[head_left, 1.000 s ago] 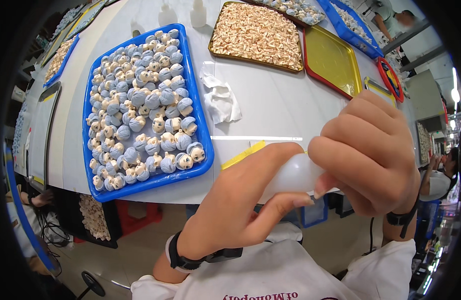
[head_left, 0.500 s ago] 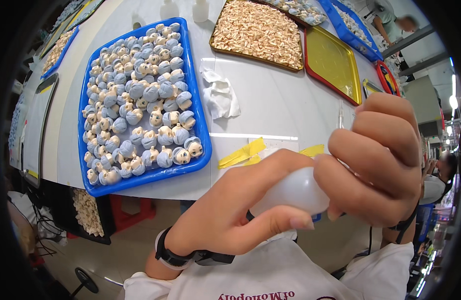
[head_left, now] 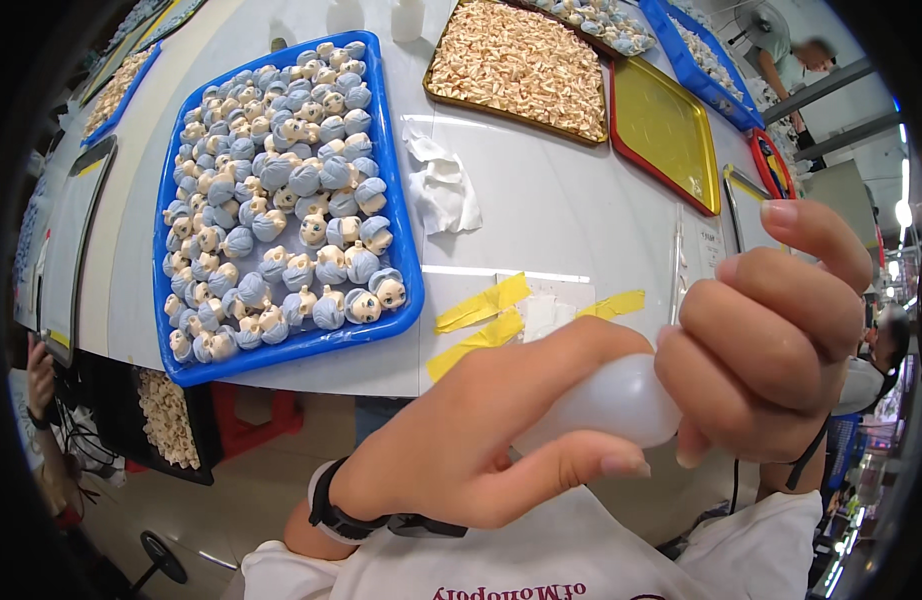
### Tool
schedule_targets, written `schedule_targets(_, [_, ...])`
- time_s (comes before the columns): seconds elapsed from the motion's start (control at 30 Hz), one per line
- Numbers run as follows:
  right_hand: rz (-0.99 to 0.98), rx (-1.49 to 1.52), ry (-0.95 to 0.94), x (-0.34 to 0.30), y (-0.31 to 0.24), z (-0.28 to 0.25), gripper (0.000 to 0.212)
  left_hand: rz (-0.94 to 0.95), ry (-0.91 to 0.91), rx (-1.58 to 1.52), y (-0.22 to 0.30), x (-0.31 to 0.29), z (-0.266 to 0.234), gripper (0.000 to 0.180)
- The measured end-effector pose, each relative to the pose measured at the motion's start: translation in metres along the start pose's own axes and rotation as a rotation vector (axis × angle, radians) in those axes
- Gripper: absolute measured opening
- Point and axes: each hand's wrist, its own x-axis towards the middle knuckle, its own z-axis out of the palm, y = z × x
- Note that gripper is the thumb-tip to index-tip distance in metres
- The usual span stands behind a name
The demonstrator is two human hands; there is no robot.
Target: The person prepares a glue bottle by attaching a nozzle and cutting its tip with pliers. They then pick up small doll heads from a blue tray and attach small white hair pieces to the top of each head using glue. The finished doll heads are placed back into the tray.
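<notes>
The left hand (head_left: 471, 425) grips a translucent white bottle (head_left: 626, 400) by the near edge of the table (head_left: 541, 225), best held steady. The right hand (head_left: 766, 340) curls at its end; whatever it pinches is hidden.

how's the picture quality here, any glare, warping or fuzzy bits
Head view: fisheye warping bows the dark-rimmed tray at far left, with black corners; head view: ceiling lights burn out white at right; head view: soft sheen on the white translucent bottle, left hand fairly crisp, background by the right rim indistinct.
</notes>
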Motion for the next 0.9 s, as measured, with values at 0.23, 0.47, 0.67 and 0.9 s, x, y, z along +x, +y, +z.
schedule_targets(0.23, [0.144,0.106,-0.032,-0.003,-0.005,0.010,0.033,0.147,0.228,0.304,-0.010,-0.001,0.018,0.049])
schedule_targets(0.47, [0.281,0.063,-0.181,0.004,-0.010,0.003,0.034,0.260,0.384,0.591,-0.020,0.003,0.027,0.048])
schedule_targets(0.67, [0.107,-0.039,-0.097,-0.003,-0.003,-0.002,0.043,0.133,0.124,0.150,-0.008,0.003,0.008,0.050])
schedule_targets(0.9, [0.128,-0.037,-0.195,0.003,-0.006,-0.010,0.038,0.176,0.187,0.179,-0.013,0.002,0.017,0.047])
